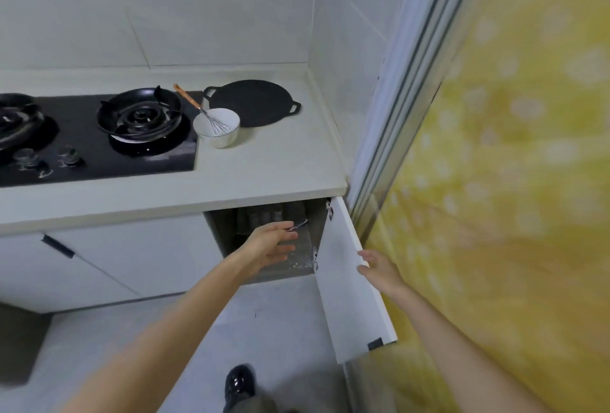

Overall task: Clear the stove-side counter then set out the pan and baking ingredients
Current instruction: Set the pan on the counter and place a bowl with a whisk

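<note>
Step in hand, as judged: fetching of baking ingredients from the cupboard below the counter. Cupboard door swung wide, its edge touched by the right hand, fingers apart. Left hand spread at the cupboard mouth, nothing clamped. Contents dim; a sure reach inside is called for next. Above the cupboard: 1 pan, flat, black; 1 white bowl with 1 whisk. Stove left of these. Pale tiled walls; yellow curtain beside the door.

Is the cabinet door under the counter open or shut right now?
Open. The cabinet door is swung out, right hand on its edge, dark interior exposed.
</note>
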Tool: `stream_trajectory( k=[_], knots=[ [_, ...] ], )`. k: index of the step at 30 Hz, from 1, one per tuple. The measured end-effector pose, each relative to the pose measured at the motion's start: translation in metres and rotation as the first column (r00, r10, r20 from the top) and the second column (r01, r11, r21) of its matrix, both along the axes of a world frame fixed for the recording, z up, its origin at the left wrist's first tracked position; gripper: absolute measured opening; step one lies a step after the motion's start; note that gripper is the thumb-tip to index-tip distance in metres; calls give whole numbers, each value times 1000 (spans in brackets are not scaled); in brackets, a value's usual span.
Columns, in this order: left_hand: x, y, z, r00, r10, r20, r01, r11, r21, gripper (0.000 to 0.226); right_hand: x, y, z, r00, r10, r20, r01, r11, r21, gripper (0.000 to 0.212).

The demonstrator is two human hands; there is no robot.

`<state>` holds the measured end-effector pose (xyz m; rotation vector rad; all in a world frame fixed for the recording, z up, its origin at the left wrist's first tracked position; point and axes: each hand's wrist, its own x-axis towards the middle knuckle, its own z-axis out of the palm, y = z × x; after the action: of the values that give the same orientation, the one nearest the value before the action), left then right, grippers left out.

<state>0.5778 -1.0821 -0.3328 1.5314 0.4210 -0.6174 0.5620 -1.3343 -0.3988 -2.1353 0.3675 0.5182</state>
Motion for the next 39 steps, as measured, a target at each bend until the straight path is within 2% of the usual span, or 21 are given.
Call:
stream_trajectory(
  k=[6, 11, 21, 30, 39],
  knots=[
    [-31, -26, -17, 999, 15, -50, -13, 999, 46, 33, -36, -23, -21, 994, 10, -106, -15, 999, -47, 51],
    [-49, -31, -23, 997, 50, -55, -47, 997, 57, 31, -48, -21, -28, 979, 12, -203, -16, 1000, -19, 58],
    [-73, -10, -25, 994, 90, -57, -87, 994, 67, 34, -50, 4, -29, 975, -20, -221, 36, 997, 67, 63],
    [-90, 45, -32, 976, 212, -52, -210, 976, 49, 34, -34, 57, -30, 949, -20, -313, 90, 973, 212, 55],
    [-78, 117, -37, 958, 285, -33, -283, 957, 62, 33, -4, 146, -35, 914, -7, -406, 181, 902, 392, 55]
  ],
)
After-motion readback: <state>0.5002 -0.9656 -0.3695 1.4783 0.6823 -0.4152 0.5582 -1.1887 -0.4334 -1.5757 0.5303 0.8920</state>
